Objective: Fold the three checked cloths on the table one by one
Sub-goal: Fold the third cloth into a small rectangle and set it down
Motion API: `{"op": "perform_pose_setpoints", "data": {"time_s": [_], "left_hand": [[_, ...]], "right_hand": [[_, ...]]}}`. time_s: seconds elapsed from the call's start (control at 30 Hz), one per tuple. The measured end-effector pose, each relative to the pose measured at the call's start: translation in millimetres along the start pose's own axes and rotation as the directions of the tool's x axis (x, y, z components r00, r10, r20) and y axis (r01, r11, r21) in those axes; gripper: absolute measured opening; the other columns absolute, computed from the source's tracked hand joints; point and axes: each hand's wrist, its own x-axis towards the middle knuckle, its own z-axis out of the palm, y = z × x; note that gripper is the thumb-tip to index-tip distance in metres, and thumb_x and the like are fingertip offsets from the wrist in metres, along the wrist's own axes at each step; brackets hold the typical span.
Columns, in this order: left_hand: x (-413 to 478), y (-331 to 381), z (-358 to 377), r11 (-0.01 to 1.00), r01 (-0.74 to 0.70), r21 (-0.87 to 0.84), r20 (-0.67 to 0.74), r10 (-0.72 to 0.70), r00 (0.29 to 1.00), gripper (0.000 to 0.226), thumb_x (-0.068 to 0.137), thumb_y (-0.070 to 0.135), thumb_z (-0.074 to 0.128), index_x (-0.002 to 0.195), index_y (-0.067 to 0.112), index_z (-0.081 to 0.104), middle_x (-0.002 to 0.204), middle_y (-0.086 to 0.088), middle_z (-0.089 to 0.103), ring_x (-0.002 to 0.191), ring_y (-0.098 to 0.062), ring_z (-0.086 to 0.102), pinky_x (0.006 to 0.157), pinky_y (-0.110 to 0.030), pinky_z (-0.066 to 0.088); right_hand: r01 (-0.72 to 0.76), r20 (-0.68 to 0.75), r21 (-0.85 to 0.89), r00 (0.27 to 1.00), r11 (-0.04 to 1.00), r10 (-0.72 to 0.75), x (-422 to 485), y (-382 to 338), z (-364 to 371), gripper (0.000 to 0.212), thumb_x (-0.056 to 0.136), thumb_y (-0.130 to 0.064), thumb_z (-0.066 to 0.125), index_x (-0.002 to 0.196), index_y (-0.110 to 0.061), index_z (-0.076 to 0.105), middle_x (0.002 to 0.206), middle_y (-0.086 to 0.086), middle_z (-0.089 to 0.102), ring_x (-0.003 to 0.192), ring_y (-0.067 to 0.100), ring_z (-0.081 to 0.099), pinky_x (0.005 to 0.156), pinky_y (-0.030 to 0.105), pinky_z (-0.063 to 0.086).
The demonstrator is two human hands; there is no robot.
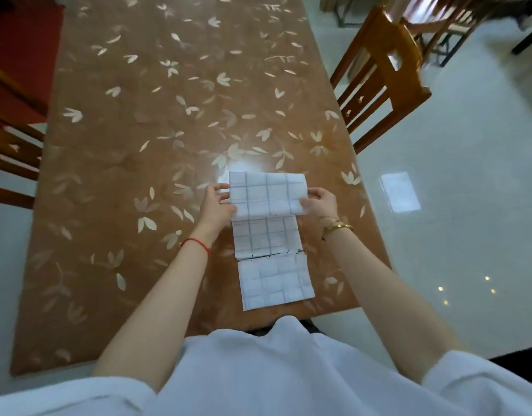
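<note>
Three white cloths with dark check lines lie in a row on the brown leaf-patterned table (156, 151), near its right edge. My left hand (218, 204) pinches the left side of the far cloth (267, 192) and my right hand (320, 201) pinches its right side; its near edge is raised off the table. The middle cloth (266, 237) lies flat as a folded rectangle just below it. The near cloth (276, 282) lies flat at the table's front edge, also folded.
A wooden chair (384, 73) stands at the table's right side, and another chair (9, 139) at the left. A glossy pale tiled floor (453, 205) lies to the right. More chairs stand at the far right.
</note>
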Motion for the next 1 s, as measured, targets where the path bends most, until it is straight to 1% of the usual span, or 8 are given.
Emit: {"op": "perform_pose_setpoints", "data": {"time_s": [0.1, 0.23, 0.33, 0.43, 0.53, 0.77, 0.87, 1.0], "left_hand": [[17, -8, 7, 1.0, 0.007, 0.03, -0.07, -0.005, 0.998, 0.043, 0.083, -0.016, 0.056, 0.109, 0.016, 0.048, 0.117, -0.009, 0.057, 0.098, -0.018, 0.058, 0.067, -0.024, 0.049], [33, -20, 17, 0.995, -0.003, 0.095, -0.116, 0.014, 0.993, 0.031, 0.083, -0.016, 0.059, 0.103, 0.008, 0.057, 0.11, -0.007, 0.059, 0.107, -0.02, 0.058, 0.074, -0.014, 0.046], [39, -27, 21, 0.994, 0.002, 0.108, -0.13, 0.013, 0.991, 0.034, 0.085, -0.015, 0.055, 0.105, 0.009, 0.067, 0.111, -0.004, 0.064, 0.107, -0.016, 0.058, 0.076, -0.012, 0.05], [50, -29, 19, 0.991, 0.028, 0.13, -0.122, -0.012, 0.992, 0.042, 0.09, -0.012, 0.052, 0.119, 0.012, 0.069, 0.119, -0.002, 0.064, 0.108, -0.012, 0.057, 0.063, -0.004, 0.046], [60, -31, 15, 0.988, 0.04, 0.151, -0.09, -0.027, 0.996, 0.048, 0.09, -0.014, 0.052, 0.125, 0.016, 0.068, 0.128, -0.001, 0.063, 0.111, -0.009, 0.057, 0.079, -0.01, 0.046], [68, -41, 16, 0.97, 0.104, 0.222, -0.095, -0.085, 0.992, 0.047, 0.091, -0.009, 0.055, 0.126, 0.019, 0.067, 0.123, -0.001, 0.064, 0.084, 0.0, 0.057, 0.057, -0.003, 0.046], [69, -41, 15, 0.963, 0.087, 0.257, -0.091, -0.065, 0.994, 0.046, 0.091, -0.009, 0.055, 0.127, 0.017, 0.067, 0.124, -0.002, 0.064, 0.088, -0.002, 0.059, 0.054, -0.002, 0.045], [70, -45, 12, 0.948, 0.043, 0.315, -0.073, -0.021, 0.997, 0.046, 0.089, -0.009, 0.058, 0.124, 0.018, 0.069, 0.131, -0.001, 0.063, 0.12, -0.018, 0.058, 0.086, -0.016, 0.051]], "right_hand": [[-0.036, 0.039, -0.071, 0.998, 0.997, 0.039, 29, 1, 7, 0.033, 0.082, -0.006, 0.061, 0.115, -0.009, 0.066, 0.112, 0.008, 0.068, 0.103, 0.023, 0.063, 0.091, 0.036, 0.053], [-0.034, 0.088, -0.159, 0.995, 0.987, 0.049, 56, 5, 15, 0.029, 0.082, -0.007, 0.06, 0.11, -0.012, 0.066, 0.106, 0.005, 0.067, 0.105, 0.022, 0.063, 0.097, 0.037, 0.052], [-0.009, 0.119, -0.214, 0.992, 0.977, 0.035, 73, 12, 21, 0.023, 0.08, -0.008, 0.06, 0.099, -0.02, 0.064, 0.115, 0.009, 0.067, 0.105, 0.023, 0.064, 0.095, 0.036, 0.053], [-0.004, 0.139, -0.234, 0.99, 0.972, 0.037, 84, 15, 27, 0.025, 0.081, -0.006, 0.061, 0.102, -0.018, 0.064, 0.097, 0.002, 0.067, 0.097, 0.02, 0.065, 0.09, 0.032, 0.054], [0.028, 0.134, -0.236, 0.991, 0.971, 0.004, 88, 18, 33, 0.023, 0.081, -0.004, 0.059, 0.098, -0.019, 0.061, 0.09, 0.0, 0.066, 0.087, 0.015, 0.062, 0.086, 0.027, 0.053], [0.055, 0.096, -0.284, 0.995, 0.957, -0.028, 93, 28, 38, 0.026, 0.083, -0.006, 0.056, 0.107, -0.012, 0.065, 0.077, -0.005, 0.061, 0.077, 0.012, 0.057, 0.075, 0.024, 0.045], [0.064, 0.095, -0.29, 0.995, 0.955, -0.037, 93, 31, 40, 0.027, 0.083, -0.006, 0.055, 0.108, -0.011, 0.063, 0.074, -0.007, 0.057, 0.076, 0.013, 0.057, 0.073, 0.026, 0.045], [0.085, 0.102, -0.32, 0.993, 0.943, -0.055, 91, 33, 43, 0.03, 0.082, -0.006, 0.054, 0.111, -0.011, 0.06, 0.079, -0.002, 0.06, 0.082, 0.02, 0.06, 0.075, 0.03, 0.049]]}}
